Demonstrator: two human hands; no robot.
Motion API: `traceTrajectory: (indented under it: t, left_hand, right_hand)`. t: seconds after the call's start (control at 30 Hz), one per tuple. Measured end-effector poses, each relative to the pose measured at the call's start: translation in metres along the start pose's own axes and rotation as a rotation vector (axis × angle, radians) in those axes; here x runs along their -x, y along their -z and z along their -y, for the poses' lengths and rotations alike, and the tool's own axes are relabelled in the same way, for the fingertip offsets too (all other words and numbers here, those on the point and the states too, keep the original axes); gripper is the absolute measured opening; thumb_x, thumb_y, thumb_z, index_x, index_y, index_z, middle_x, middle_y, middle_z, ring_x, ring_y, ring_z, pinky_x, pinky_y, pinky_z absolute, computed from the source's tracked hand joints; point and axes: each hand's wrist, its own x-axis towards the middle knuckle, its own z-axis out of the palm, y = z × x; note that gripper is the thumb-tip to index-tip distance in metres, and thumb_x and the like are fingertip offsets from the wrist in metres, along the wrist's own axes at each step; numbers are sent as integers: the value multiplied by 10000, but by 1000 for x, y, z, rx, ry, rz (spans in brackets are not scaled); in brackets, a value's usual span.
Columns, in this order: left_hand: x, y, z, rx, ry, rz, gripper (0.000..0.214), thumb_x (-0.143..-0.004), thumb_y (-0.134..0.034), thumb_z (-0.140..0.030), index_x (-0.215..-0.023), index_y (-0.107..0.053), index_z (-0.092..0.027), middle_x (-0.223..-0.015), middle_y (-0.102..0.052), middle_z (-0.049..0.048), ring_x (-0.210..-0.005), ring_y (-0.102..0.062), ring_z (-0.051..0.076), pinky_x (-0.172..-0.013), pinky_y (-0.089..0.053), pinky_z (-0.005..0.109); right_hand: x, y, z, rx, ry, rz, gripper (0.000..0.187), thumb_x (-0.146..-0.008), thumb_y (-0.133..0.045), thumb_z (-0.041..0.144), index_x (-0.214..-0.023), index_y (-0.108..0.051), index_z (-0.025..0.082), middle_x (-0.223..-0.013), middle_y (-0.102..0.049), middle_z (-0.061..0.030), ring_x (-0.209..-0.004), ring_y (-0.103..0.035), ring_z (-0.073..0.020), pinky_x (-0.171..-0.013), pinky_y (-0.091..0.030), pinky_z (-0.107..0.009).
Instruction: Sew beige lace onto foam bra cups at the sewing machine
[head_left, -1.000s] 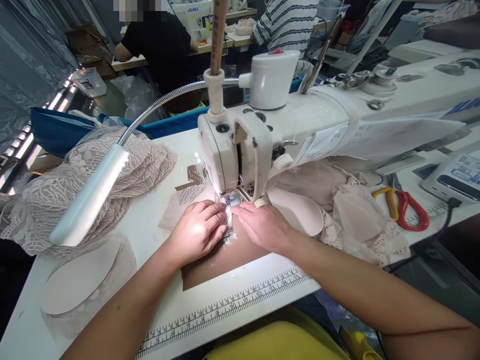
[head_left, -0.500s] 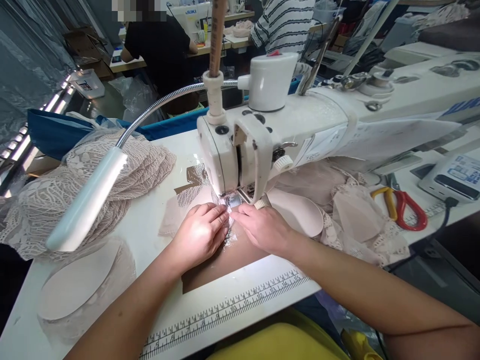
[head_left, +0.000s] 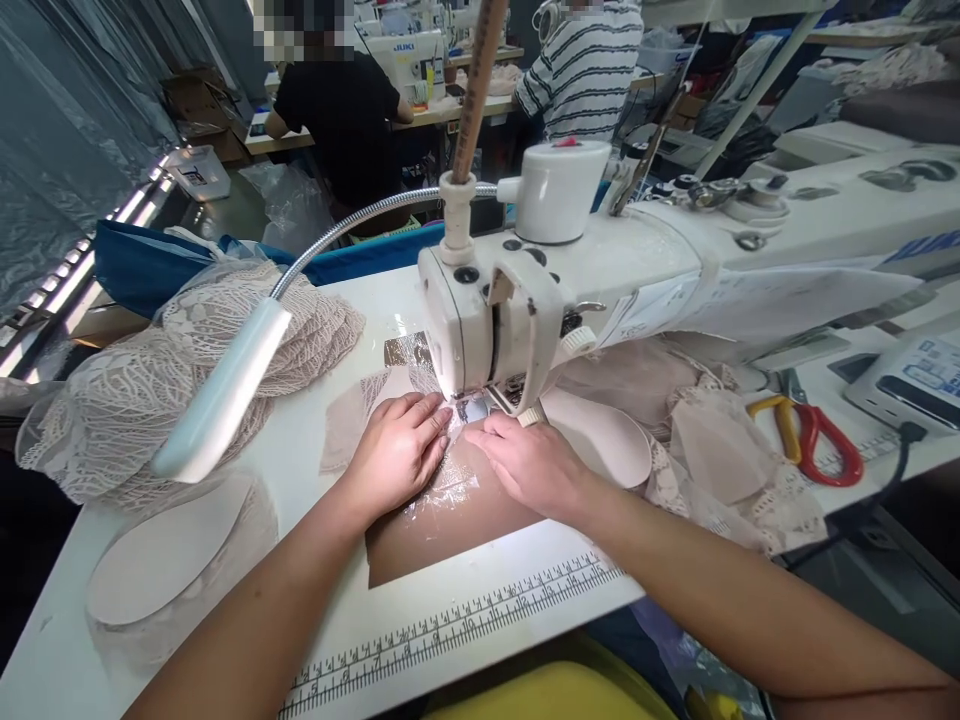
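Observation:
My left hand (head_left: pixel 401 447) lies over a pale lace-and-mesh fabric piece (head_left: pixel 341 425), fingers stretched flat beside the needle area of a white sewing machine (head_left: pixel 459 325). My right hand (head_left: pixel 529 462) is close to the presser foot on the other side, its fingers curled and thumb side toward the needle. What its fingertips hold, if anything, is hidden. Under both hands lies a smooth brown sheet (head_left: pixel 442 530) with shiny clear tape on it. A pale oval cup piece (head_left: pixel 600 432) sits to the right, partly behind my right hand.
Lace pieces (head_left: pixel 202 350) are piled at left behind a lamp (head_left: pixel 225 395). An oval cup (head_left: pixel 172 555) lies nearer. At right are fabric pieces (head_left: pixel 712 440) and red-and-yellow-handled scissors (head_left: pixel 829 450). A printed ruler (head_left: pixel 465 625) runs along the front edge. Two people sit beyond.
The view has shifted, so the machine and table appear lower and further right. The hands have drawn slightly apart at the needle, showing more shiny tape between them.

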Motion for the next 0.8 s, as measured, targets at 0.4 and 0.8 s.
traceTrajectory:
  t: [0.4, 0.8]
  left_hand:
    - [1, -3, 12, -75, 206, -92, 296, -902, -460, -249, -1118, -641, -160, -1225, -614, 132, -1126, -529, 309, -912, -469, 479]
    - [8, 4, 30, -168, 336, -150, 309, -884, -451, -224, -1104, -663, -177, -1157, -659, 138, -1067, -588, 314, -860, -512, 496]
  right_hand:
    - [0, 0, 0, -66, 17, -42, 311, -882, -471, 111, -1107, -676, 175, -893, -635, -46, -718, -530, -150, -639, -376, -271]
    - [0, 5, 1, -118, 21, -28, 324, -888, -435, 94, -1091, -675, 175, -832, -623, -48, -710, -555, -153, -650, -431, -274]
